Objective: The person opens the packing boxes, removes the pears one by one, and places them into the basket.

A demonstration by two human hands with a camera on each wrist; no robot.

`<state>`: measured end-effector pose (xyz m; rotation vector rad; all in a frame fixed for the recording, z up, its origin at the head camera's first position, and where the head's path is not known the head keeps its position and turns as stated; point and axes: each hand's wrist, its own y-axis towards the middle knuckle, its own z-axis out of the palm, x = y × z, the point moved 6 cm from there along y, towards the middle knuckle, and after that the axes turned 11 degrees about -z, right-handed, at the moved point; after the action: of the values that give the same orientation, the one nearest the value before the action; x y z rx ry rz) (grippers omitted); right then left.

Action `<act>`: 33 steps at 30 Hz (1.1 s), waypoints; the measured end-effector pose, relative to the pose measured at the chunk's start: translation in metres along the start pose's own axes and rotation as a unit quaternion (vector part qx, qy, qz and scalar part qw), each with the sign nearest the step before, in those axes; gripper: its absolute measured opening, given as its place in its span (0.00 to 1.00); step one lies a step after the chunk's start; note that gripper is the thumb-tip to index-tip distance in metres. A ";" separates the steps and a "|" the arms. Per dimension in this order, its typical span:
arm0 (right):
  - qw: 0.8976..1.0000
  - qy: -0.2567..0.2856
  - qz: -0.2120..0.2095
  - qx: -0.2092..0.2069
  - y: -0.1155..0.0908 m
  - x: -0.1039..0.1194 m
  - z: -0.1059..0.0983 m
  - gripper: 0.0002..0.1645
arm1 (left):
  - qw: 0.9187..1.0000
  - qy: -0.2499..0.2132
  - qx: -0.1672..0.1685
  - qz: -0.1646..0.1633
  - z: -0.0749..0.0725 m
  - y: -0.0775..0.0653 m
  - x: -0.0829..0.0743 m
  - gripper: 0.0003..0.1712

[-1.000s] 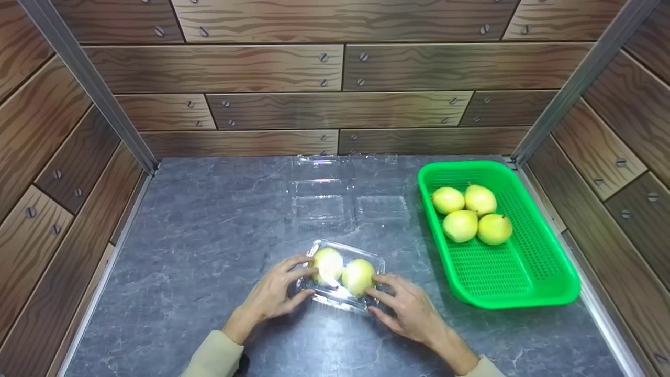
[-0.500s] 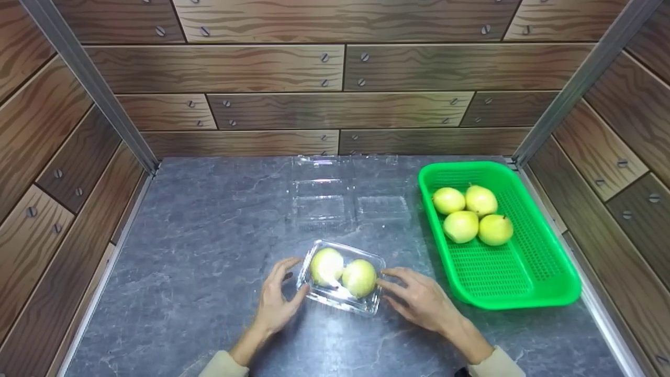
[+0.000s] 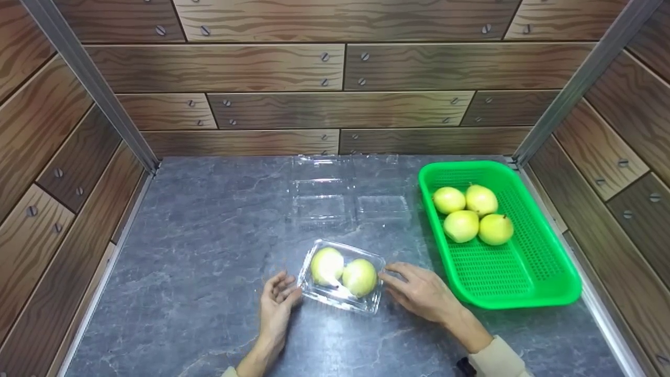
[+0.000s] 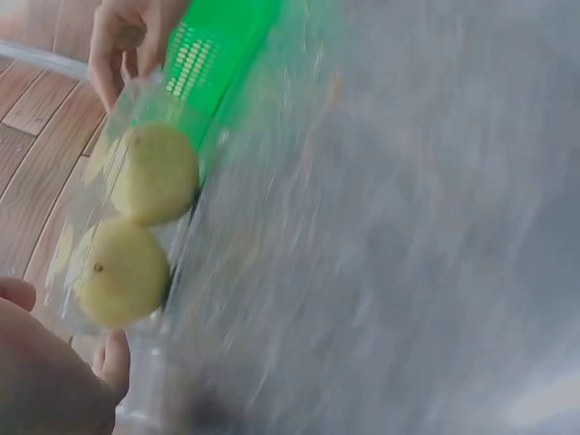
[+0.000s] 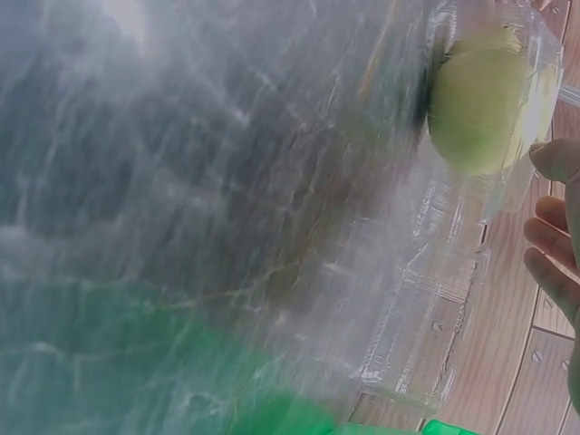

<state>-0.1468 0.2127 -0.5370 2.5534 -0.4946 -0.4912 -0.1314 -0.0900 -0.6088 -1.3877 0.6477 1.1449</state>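
Observation:
A clear plastic clamshell box (image 3: 340, 302) stands at the front middle of the table in the head view, slightly turned. Inside lie two yellow-green pears, a left pear (image 3: 325, 259) and a right pear (image 3: 360, 285), with glare over the lid. My left hand (image 3: 276, 309) is beside the box's left end, fingers loosely bent, thumb close to the corner; contact is unclear. At the opposite end, the fingertips of my right hand (image 3: 421, 293) are at or very near the box's edge. The right wrist view shows this hand (image 5: 564, 217) with its fingers apart, holding nothing.
To the right stands a green perforated basket (image 3: 492, 272) with several pears (image 3: 460, 226) at its far left end. Clear plastic containers (image 3: 319, 207) lie behind the box on the grey marbled table (image 3: 199, 235). Wood-patterned walls (image 3: 272, 110) enclose the back and sides.
Both hands have come off the top of the clamshell box and moved outward to its ends. My left hand has also drawn back toward me. The box and pears have stayed in place.

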 end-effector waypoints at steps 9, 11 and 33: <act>1.000 -0.017 -0.021 0.000 0.000 0.001 0.005 0.18 | 0.993 -0.113 0.008 -0.042 0.015 -0.009 0.021 0.38; 1.000 -0.017 -0.023 0.000 -0.001 0.001 0.007 0.18 | 0.992 -0.120 0.001 -0.044 0.017 -0.011 0.024 0.38; 0.998 -0.029 -0.051 -0.014 0.003 0.010 0.012 0.18 | 0.980 -0.184 0.021 -0.072 0.046 -0.023 0.045 0.30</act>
<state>-0.1437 0.2014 -0.5475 2.5518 -0.3763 -0.6054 -0.1061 -0.0310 -0.6334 -1.1264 0.2999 1.2231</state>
